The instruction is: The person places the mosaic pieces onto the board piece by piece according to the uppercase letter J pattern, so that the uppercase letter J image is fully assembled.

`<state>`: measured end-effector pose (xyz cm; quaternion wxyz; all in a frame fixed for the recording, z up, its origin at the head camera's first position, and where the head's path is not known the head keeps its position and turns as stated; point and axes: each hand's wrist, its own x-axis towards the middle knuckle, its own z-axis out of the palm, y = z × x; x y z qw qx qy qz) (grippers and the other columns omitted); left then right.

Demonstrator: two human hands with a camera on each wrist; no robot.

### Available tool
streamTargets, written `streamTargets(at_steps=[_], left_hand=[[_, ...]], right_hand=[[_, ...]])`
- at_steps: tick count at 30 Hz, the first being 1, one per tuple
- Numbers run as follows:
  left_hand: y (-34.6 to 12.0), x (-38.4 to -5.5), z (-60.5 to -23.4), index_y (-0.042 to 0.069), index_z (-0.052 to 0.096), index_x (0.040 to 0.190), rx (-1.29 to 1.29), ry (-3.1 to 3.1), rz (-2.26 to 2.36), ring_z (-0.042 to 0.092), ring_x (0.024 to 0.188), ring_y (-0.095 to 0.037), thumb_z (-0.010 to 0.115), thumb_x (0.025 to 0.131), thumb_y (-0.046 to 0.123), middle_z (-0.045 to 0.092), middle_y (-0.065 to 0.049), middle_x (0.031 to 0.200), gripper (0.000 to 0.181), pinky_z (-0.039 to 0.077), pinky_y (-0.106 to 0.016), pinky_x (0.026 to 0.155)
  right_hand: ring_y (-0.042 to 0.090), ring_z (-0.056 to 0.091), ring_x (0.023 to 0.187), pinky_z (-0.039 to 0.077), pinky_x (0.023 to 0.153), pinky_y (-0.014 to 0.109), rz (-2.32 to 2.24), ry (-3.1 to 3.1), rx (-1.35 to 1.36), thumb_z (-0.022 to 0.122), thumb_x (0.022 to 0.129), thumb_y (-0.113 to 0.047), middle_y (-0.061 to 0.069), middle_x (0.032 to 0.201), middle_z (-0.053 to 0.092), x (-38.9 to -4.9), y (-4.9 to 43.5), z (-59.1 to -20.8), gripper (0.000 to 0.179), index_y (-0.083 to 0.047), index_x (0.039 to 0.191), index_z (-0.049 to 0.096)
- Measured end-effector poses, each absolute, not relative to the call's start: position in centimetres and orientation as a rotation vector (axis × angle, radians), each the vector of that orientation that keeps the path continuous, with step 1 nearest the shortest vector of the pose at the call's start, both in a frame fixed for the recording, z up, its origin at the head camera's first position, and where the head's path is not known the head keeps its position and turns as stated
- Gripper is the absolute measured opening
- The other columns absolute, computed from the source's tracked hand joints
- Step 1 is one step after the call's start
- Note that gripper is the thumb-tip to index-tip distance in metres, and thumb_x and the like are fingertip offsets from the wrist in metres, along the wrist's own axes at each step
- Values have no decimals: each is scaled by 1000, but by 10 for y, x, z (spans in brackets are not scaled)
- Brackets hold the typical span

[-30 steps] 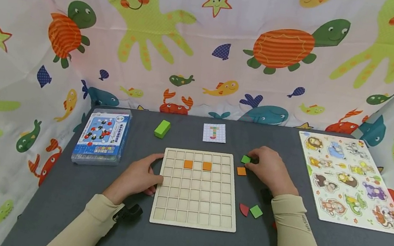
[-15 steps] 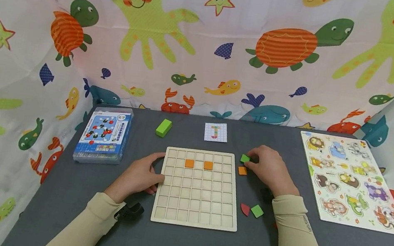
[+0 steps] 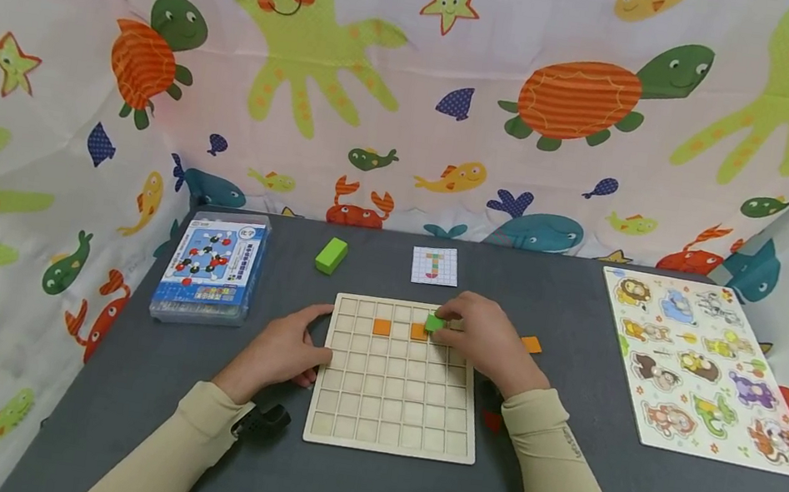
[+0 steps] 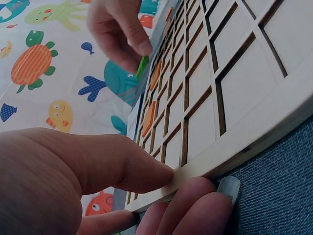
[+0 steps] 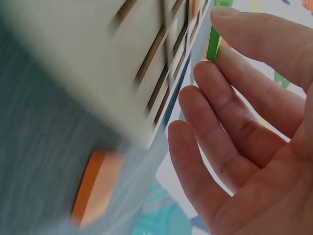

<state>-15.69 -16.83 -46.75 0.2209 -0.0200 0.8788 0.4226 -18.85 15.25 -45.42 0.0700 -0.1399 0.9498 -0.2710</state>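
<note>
A pale wooden grid board (image 3: 394,387) lies on the dark table, with two orange square tiles (image 3: 381,327) in its second row from the back. My left hand (image 3: 276,353) grips the board's left edge; in the left wrist view its thumb (image 4: 146,169) presses the rim from above while fingers curl below. Between thumb and index finger, my right hand (image 3: 491,337) pinches a small green square tile (image 3: 434,323) over the back right of the grid, just beside the right orange tile. The right wrist view shows that green tile (image 5: 214,41) held on edge, the other fingers loosely bent.
Right of the board lie a loose orange tile (image 3: 530,345) and a red piece (image 3: 493,421), partly covered by my arm. Behind the board are a pattern card (image 3: 435,266) and a green block (image 3: 331,256). A plastic box (image 3: 211,267) stands left, an animal puzzle board (image 3: 711,366) right.
My right hand has lifted the green tile from the table and carried it left over the board. The loose orange tile has shifted right and turned. My left hand keeps its place.
</note>
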Motion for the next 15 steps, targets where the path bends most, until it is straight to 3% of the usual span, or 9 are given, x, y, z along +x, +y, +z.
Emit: streamTargets(at_steps=[8,15], left_hand=[[-171,-159,-469,27,42,166,-64,2429,1169,72,60,-23,77,93,19,72,-10,76,81,62,-35,59],[-171,-158,-468,27,43,166,-59,2426,1188,72,60,-23,77,93,18,72,-10,76,81,63,-35,58]], right_hand=[[20,67,95,61,88,40,-714,2883,-622,84,94,-21,4,106,72,-194,113,-458,25,-11,117,82],[20,64,94,60,87,38,-680,2900,-629,85,94,-20,4,107,73,-194,103,-463,23,-11,115,83]])
